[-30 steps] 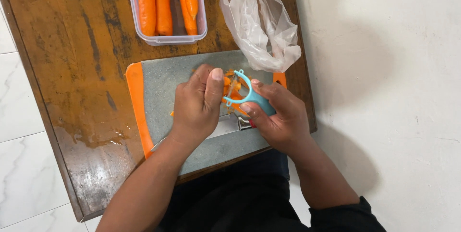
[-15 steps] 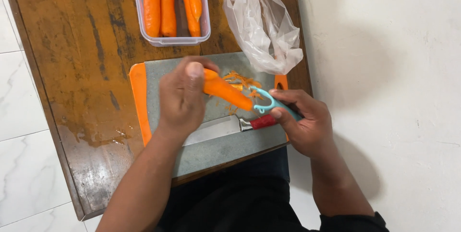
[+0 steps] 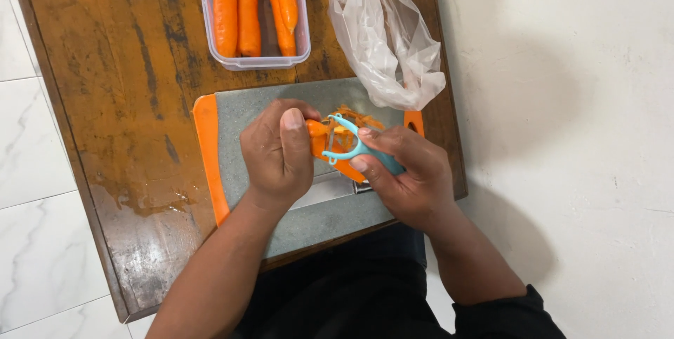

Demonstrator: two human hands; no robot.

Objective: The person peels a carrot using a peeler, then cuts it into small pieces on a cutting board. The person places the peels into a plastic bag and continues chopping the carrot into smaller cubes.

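Observation:
My left hand [image 3: 276, 153] grips an orange carrot [image 3: 328, 144] over a grey cutting board with orange ends [image 3: 210, 149]. My right hand [image 3: 411, 174] holds a teal peeler [image 3: 351, 144], its blade resting against the carrot close to my left thumb. Thin orange peelings [image 3: 354, 116] lie on the board just beyond the carrot. A knife blade [image 3: 324, 190] lies flat on the board under my hands, mostly hidden.
A clear plastic tub [image 3: 254, 62] with several whole carrots [image 3: 239, 5] stands at the back of the worn wooden table [image 3: 126, 86]. A crumpled clear plastic bag [image 3: 382, 37] lies to its right. White tiled floor surrounds the table.
The peeler slid down the carrot toward my right hand, then came back up next to my left thumb. The carrot has tilted and is now more covered by my hands.

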